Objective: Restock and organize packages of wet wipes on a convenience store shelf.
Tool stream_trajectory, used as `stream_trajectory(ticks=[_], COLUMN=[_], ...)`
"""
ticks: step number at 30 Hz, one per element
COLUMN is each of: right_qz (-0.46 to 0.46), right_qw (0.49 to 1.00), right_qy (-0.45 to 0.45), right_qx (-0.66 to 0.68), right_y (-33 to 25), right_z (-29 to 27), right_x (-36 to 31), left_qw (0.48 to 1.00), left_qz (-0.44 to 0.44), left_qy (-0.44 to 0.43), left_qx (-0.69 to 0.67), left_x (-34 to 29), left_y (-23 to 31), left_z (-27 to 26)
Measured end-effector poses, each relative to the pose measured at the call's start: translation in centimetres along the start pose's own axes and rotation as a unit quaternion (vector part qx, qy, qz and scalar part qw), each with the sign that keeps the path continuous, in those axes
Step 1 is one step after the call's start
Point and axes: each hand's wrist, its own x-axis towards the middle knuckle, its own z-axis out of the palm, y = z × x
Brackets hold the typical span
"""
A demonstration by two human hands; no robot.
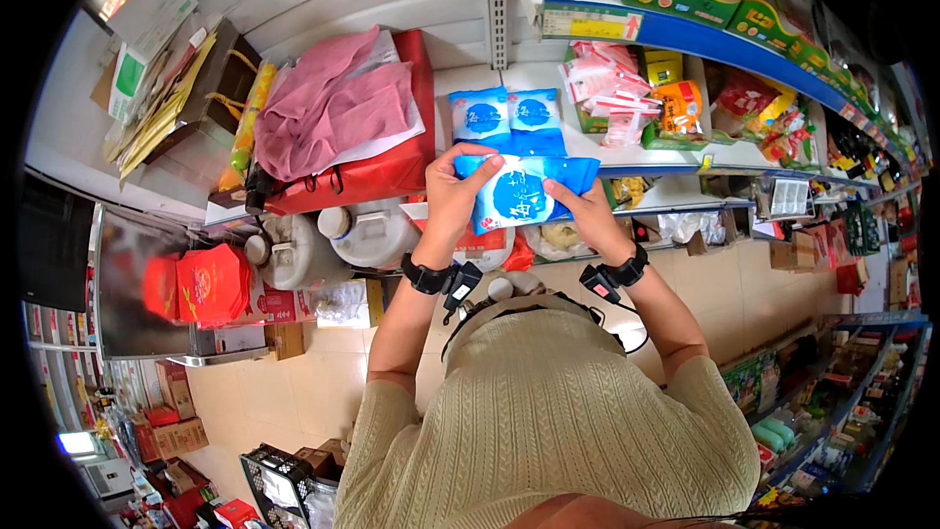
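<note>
Both my hands hold a blue-and-white plastic packet up in front of the shelf, its printed round emblem facing me. My left hand grips the packet's left end, thumb on its front. At the right side my right hand pinches it, its thumb also on the front; the fingers behind are hidden. Just beyond the held packet, two similar blue packets, a left one and a right one, lie side by side on the white shelf, their lower parts partly covered by the held packet.
Pink cloth lies on a red bag to the left. White plastic jugs stand below. Small snack packs fill boxes on the right, under a blue-edged upper shelf. A black crate sits on the floor.
</note>
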Motion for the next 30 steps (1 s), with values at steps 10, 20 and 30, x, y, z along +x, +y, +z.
stream_trajectory(ticks=[10, 20, 30], right_qz=[-0.047, -0.08, -0.025], right_qw=[0.996, 0.987, 0.992], right_qy=[0.013, 0.113, 0.027], right_qx=[-0.07, 0.077, -0.124], right_y=[-0.9, -0.4, -5.5], right_z=[1.2, 2.5, 2.0], right_x=[1.3, 1.6, 0.6], left_qw=[1.0, 0.999, 0.979], left_qz=[0.007, -0.001, -0.066], left_qy=[0.027, -0.027, 0.03], left_qx=[-0.006, -0.04, -0.191], left_x=[-1.3, -1.6, -3.1], left_y=[0.1, -0.7, -2.4], left_z=[-1.6, -2.8, -2.6])
